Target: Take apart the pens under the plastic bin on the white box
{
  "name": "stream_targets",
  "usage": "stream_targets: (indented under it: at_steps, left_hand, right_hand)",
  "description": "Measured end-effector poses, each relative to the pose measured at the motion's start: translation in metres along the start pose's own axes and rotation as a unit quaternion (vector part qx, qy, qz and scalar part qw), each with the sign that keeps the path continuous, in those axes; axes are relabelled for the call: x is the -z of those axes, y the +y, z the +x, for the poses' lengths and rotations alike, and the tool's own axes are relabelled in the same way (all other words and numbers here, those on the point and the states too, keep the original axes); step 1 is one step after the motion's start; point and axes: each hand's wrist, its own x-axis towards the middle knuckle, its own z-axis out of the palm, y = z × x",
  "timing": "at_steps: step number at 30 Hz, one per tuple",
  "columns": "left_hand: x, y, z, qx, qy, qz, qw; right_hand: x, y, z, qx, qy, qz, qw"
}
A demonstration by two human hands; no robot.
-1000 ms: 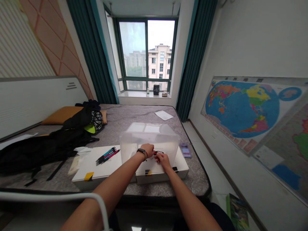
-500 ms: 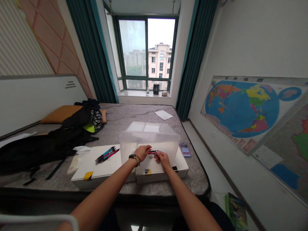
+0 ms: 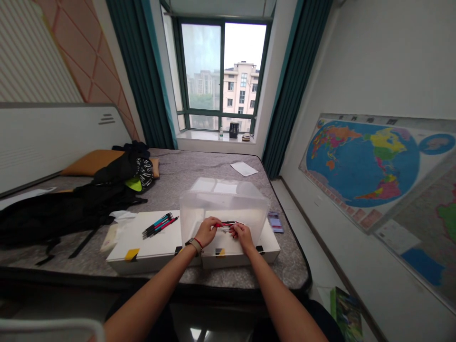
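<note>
My left hand (image 3: 207,231), with a watch on the wrist, pinches the left end of a red pen (image 3: 224,224) in front of a clear plastic box (image 3: 192,204). Facing it, my right hand (image 3: 242,234) has its fingers curled closed at the other end of a small group of pens, one of them dark. Which pens each hand grips is partly hidden by the fingers. Both hands are just above a white carton (image 3: 269,242). To the left, several blue, black and red pens (image 3: 159,225) lie in a bunch on another white carton (image 3: 124,237).
The cartons sit on a grey mattress (image 3: 185,164). A black bag (image 3: 71,213) and an orange cushion (image 3: 90,162) lie at left. A blurred purple item (image 3: 275,222) is right of the box, and a white paper (image 3: 244,168) is farther back.
My left hand has drawn back slightly left and down, so more of the red pen shows. The right hand stays almost in place. The camera view has shifted a little.
</note>
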Motion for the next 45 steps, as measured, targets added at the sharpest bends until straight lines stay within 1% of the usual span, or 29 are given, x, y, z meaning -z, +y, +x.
stream_targets:
  at_steps: [2,5,9,13,15,25,29,34,37,42,45]
  left_hand:
    - [0.004,0.010,-0.006,-0.010,0.015,-0.091,0.996]
    - [0.008,0.021,-0.014,0.006,0.008,-0.192,0.981]
    - [0.006,0.030,-0.017,0.040,0.001,-0.254,0.966]
    - [0.001,0.033,-0.013,0.048,0.010,-0.320,0.946]
    - [0.000,0.034,-0.010,0.054,0.011,-0.330,0.942]
    - [0.009,0.047,-0.003,0.061,0.015,-0.240,0.969]
    - [0.008,0.044,-0.002,0.072,0.016,-0.193,0.979]
    - [0.008,0.040,-0.001,0.101,0.027,-0.102,0.989]
    - [0.009,0.040,-0.001,0.102,0.021,-0.094,0.990]
    - [0.012,0.041,-0.001,0.082,0.013,-0.100,0.992]
    - [0.010,0.034,-0.003,0.083,0.005,-0.055,0.995]
  right_hand:
    - [0.000,0.000,0.000,0.004,-0.002,-0.005,1.000]
    - [0.000,-0.002,-0.002,0.008,-0.002,-0.013,1.000]
    - [-0.001,-0.007,-0.004,0.010,-0.002,-0.011,1.000]
    - [-0.001,-0.008,-0.004,0.010,-0.002,-0.005,1.000]
    - [-0.001,-0.007,-0.004,0.008,-0.006,0.000,1.000]
    - [-0.001,-0.009,-0.004,0.005,-0.003,-0.006,1.000]
    - [-0.002,-0.008,-0.004,0.008,-0.004,-0.010,1.000]
    - [-0.002,-0.006,-0.004,0.003,-0.001,-0.015,1.000]
    - [-0.001,-0.006,-0.004,0.001,0.001,-0.014,1.000]
    - [-0.001,-0.009,-0.005,0.004,-0.001,-0.009,1.000]
    - [-0.002,-0.009,-0.005,0.006,-0.004,-0.009,1.000]
